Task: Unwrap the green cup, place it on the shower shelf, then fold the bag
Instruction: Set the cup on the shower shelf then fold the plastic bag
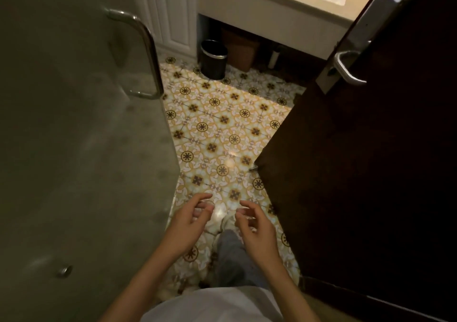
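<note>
My left hand (189,219) and right hand (252,222) both empty, fingers loosely curled, out over the tiled floor (222,123). No green cup, bag or shower shelf in view, can't tell where they are. Glass shower door (81,136) on my left. Can't judge progress: either nothing started or all done

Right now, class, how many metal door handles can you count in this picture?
2. One bar handle is on the glass shower door at left; one lever handle is on the dark wooden door at right. Others may be out of view.
</note>
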